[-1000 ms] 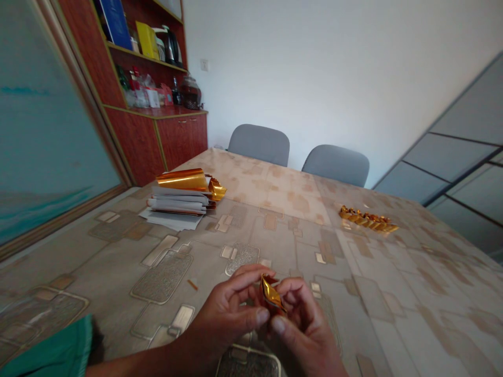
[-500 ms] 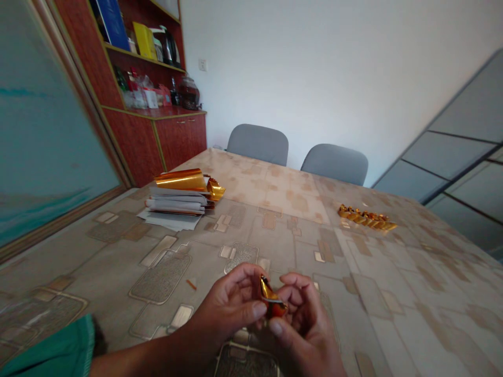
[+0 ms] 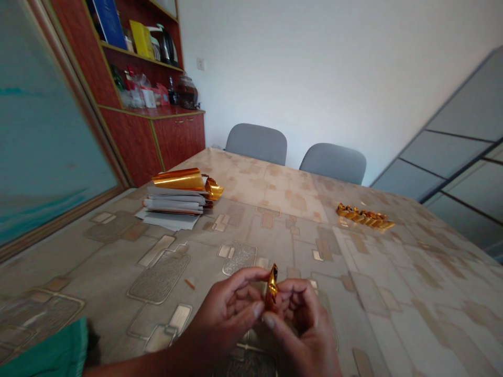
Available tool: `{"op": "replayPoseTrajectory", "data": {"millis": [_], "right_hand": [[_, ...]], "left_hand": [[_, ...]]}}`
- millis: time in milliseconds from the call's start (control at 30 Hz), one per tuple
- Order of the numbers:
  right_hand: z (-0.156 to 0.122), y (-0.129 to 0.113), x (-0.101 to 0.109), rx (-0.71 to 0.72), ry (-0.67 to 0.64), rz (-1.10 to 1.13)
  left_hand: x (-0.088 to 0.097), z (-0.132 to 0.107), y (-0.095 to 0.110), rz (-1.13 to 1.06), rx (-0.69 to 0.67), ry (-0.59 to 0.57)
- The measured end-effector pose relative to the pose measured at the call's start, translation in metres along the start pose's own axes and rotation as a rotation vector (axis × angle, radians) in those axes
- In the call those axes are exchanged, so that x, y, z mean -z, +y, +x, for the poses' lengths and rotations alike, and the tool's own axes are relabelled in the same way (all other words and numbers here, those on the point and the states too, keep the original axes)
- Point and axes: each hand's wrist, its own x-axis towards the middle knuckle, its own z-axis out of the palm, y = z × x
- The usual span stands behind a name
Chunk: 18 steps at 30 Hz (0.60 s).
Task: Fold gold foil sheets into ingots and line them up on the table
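A small folded piece of gold foil paper point(image 3: 271, 287) stands upright between my two hands, low in the middle of the view. My left hand point(image 3: 230, 314) pinches it from the left with thumb and fingers. My right hand point(image 3: 302, 330) pinches it from the right, fingers curled. Both hands hover just above the patterned tablecloth point(image 3: 165, 272).
A stack of gold and white foil sheets point(image 3: 178, 196) lies at the left of the table. A row of finished gold folded pieces point(image 3: 364, 217) lies at the right. Two grey chairs point(image 3: 257, 142) stand at the far edge. A wooden cabinet point(image 3: 157, 131) is at the back left.
The gold piece has been turned from lying slanted to standing on edge between my fingertips. Both hands stayed close together at the same spot.
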Motion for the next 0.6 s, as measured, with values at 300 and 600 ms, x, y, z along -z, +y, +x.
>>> {"op": "replayPoseTrajectory", "data": {"millis": [300,600], "right_hand": [[0.005,-0.011,0.001,0.101,-0.134,-0.066],[0.01,-0.014,0.009,0.196,-0.196,-0.263]], "left_hand": [[0.002,0.003,0.004,0.102,-0.055,-0.135],[0.003,0.005,0.006,0.09,0.005,-0.199]]}}
